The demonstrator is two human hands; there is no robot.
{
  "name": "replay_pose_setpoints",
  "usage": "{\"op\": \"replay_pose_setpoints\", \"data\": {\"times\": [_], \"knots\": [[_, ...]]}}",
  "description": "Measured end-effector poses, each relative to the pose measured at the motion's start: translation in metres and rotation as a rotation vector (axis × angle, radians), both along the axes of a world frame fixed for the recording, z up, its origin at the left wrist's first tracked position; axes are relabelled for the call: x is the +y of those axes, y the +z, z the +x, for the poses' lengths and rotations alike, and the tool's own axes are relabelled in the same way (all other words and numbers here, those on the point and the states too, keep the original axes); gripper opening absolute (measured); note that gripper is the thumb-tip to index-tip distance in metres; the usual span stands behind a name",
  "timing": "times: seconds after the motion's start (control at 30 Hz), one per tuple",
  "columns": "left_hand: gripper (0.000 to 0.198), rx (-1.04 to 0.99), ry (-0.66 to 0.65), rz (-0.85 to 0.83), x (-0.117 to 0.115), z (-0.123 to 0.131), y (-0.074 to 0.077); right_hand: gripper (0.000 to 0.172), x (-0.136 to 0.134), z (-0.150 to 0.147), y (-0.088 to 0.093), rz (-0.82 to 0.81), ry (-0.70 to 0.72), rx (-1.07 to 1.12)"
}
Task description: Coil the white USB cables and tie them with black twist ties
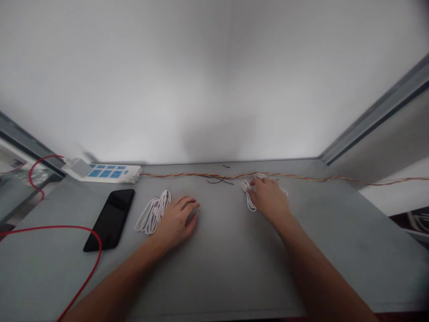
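Observation:
My left hand lies on the grey tabletop, fingers loosely stretched and holding nothing. Right beside its outer edge is a coiled white cable, partly covered by the hand. Further right, my right hand reaches down over a second white cable bundle, thumb and fingers closed on it. Loops of this bundle stick out on both sides of the hand; its middle is hidden. Several thin black ties lie between the hands, towards the back.
A black phone lies at the left, with a red cable crossing it. A white power strip with blue sockets holds a white adapter. Twisted red-yellow wires run along the back, before a white wall.

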State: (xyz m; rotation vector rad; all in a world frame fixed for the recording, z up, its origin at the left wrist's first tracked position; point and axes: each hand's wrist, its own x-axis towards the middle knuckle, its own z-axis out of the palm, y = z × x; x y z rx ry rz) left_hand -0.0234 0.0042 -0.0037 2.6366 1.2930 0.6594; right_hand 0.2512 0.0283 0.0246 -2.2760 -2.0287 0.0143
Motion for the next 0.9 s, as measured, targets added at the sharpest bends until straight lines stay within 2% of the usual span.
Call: {"op": "replay_pose_setpoints", "data": {"times": [0.13,0.37,0.53,0.63,0.7,0.83,0.9], "knots": [[0.026,-0.045,-0.022,-0.032,0.001,-0.001,0.000,0.026,0.003,-0.001,-0.003,-0.097,-0.008,0.071],[0.026,-0.032,-0.070,-0.088,-0.002,0.004,-0.001,0.022,0.004,-0.005,-0.011,-0.093,-0.005,0.051],[0.024,-0.142,-0.092,-0.154,-0.005,0.007,0.002,0.020,0.005,-0.006,-0.007,-0.016,0.004,0.176],[0.024,-0.286,-0.027,-0.293,-0.008,0.009,0.004,0.018,0.002,-0.012,-0.007,0.160,0.105,0.412],[0.029,-0.437,0.029,-0.460,-0.009,0.012,0.005,0.018,-0.002,-0.021,-0.012,0.239,0.216,0.601],[0.046,-0.823,-0.006,-0.825,-0.007,0.020,0.003,0.015,-0.015,-0.048,-0.025,0.156,0.414,0.836],[0.044,-0.899,-0.016,-0.863,-0.005,0.022,0.001,0.015,-0.022,-0.059,-0.030,0.093,0.528,0.888]]}}
